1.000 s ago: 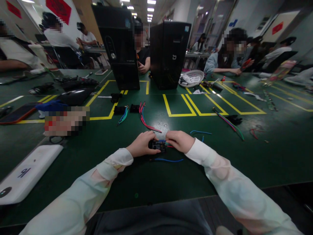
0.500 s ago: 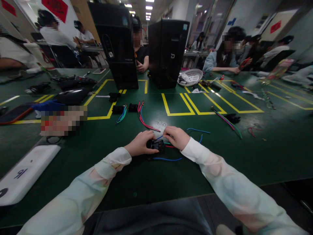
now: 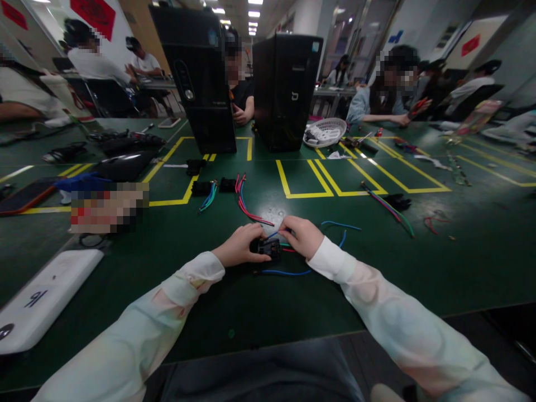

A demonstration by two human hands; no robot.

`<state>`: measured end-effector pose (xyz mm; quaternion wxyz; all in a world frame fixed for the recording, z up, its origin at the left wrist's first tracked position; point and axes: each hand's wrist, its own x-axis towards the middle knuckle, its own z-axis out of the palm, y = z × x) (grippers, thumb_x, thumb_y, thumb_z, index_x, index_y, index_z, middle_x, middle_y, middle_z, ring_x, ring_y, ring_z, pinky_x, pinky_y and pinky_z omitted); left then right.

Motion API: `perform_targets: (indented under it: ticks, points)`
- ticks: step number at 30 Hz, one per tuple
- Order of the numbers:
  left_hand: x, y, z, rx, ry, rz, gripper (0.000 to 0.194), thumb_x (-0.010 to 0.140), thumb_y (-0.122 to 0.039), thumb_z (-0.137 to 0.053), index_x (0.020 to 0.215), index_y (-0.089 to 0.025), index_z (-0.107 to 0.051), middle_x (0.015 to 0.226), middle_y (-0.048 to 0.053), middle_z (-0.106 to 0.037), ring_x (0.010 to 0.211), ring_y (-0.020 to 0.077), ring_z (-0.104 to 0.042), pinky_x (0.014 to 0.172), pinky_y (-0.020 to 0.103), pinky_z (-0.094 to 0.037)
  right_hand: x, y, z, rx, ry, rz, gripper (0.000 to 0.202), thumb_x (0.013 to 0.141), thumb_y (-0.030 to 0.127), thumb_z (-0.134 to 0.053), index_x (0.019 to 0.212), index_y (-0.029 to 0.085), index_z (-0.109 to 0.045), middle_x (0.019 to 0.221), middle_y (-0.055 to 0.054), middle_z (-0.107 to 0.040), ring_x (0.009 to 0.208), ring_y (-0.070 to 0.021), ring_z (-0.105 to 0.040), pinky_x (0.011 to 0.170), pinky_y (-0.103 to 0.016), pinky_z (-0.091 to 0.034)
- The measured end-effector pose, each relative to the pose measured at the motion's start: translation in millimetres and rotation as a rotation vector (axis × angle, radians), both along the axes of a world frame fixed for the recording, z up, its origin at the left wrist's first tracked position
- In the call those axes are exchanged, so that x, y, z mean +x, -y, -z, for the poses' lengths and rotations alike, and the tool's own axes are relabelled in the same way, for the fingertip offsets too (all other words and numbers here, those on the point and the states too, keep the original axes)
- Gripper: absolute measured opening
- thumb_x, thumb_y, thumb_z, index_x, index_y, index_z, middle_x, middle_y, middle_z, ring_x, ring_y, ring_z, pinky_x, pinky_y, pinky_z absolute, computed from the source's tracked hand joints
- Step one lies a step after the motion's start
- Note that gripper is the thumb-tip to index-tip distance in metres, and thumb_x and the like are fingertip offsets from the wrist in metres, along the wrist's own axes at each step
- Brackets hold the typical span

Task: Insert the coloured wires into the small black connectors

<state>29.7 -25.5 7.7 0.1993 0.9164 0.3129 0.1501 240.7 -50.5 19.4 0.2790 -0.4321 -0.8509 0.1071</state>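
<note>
My left hand grips a small black connector block between thumb and fingers, low over the green table. My right hand pinches a blue wire whose far end reaches the top of the block. Green and red wires come out of the block's right side and pass under my right hand. One loose blue wire lies just in front of the block. Two more, a long blue wire and a short blue wire, lie to the right of my right hand.
Two black computer towers stand at the back. Black blocks with wires lie beyond my hands, and another wire bundle is at right. A white basket is behind. A white case lies at left. People sit across the table.
Both hands keep nearly the same hold on the block and the blue wire. The whole view has shifted very slightly.
</note>
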Motion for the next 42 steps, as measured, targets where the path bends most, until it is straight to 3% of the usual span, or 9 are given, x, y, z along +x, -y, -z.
perform_targets:
  ticks: [3, 9, 13, 23, 37, 42]
  points:
    - [-0.5, -0.5, -1.1, -0.006, 0.006, 0.018, 0.040, 0.067, -0.051, -0.065, 0.082, -0.018, -0.050, 0.089, 0.003, -0.053, 0.084, 0.0202, -0.048, 0.070, 0.030, -0.037, -3.2, 0.2, 4.1, 0.052, -0.003, 0.051, 0.010, 0.084, 0.016, -0.048, 0.074, 0.017, -0.051, 0.074, -0.003, -0.054, 0.074, -0.0146, -0.050, 0.068, -0.024, -0.037]
    - [-0.8, 0.5, 0.5, 0.000, 0.027, 0.003, 0.037, 0.068, -0.049, -0.064, 0.085, -0.018, -0.052, 0.091, 0.003, -0.054, 0.084, 0.0202, -0.049, 0.071, 0.030, -0.037, 5.4, -5.6, 3.0, -0.083, 0.109, -0.144, 0.009, 0.084, 0.015, -0.049, 0.076, 0.017, -0.054, 0.075, -0.001, -0.056, 0.072, -0.0128, -0.051, 0.067, -0.022, -0.035]
    - [-1.0, 0.4, 0.7, -0.003, 0.028, -0.001, 0.038, 0.068, -0.049, -0.064, 0.086, -0.018, -0.052, 0.091, 0.004, -0.054, 0.084, 0.0202, -0.049, 0.071, 0.031, -0.037, 7.6, -5.8, -0.4, -0.109, 0.160, -0.150, 0.009, 0.084, 0.016, -0.050, 0.077, 0.017, -0.055, 0.074, -0.001, -0.057, 0.071, -0.0121, -0.051, 0.065, -0.022, -0.033]
    - [0.3, -1.0, 1.7, 0.001, 0.064, -0.005, 0.036, 0.067, -0.045, -0.066, 0.082, -0.018, -0.049, 0.087, 0.003, -0.053, 0.080, 0.0192, -0.049, 0.070, 0.030, -0.038, -3.4, 12.9, -9.1, 0.322, 0.279, 0.035, 0.024, 0.092, 0.026, -0.037, 0.085, 0.019, -0.059, 0.077, -0.005, -0.057, 0.074, -0.0171, -0.041, 0.064, -0.030, -0.025]
    - [-0.3, -0.1, -0.4, 0.004, 0.035, 0.007, 0.035, 0.068, -0.046, -0.066, 0.084, -0.018, -0.052, 0.090, 0.004, -0.053, 0.084, 0.0204, -0.048, 0.073, 0.031, -0.039, 8.6, -4.9, -3.2, 0.117, 0.298, -0.198, 0.017, 0.089, 0.020, -0.042, 0.076, 0.017, -0.052, 0.075, -0.003, -0.053, 0.071, -0.0152, -0.041, 0.068, -0.026, -0.032]
    - [-0.4, -0.8, 0.1, 0.011, 0.034, 0.010, 0.035, 0.069, -0.047, -0.065, 0.084, -0.018, -0.051, 0.089, 0.003, -0.053, 0.083, 0.0201, -0.047, 0.072, 0.031, -0.038, 3.3, -0.6, -1.3, 0.175, 0.268, -0.114, 0.017, 0.090, 0.019, -0.037, 0.079, 0.018, -0.050, 0.077, -0.005, -0.051, 0.073, -0.0163, -0.042, 0.067, -0.026, -0.032]
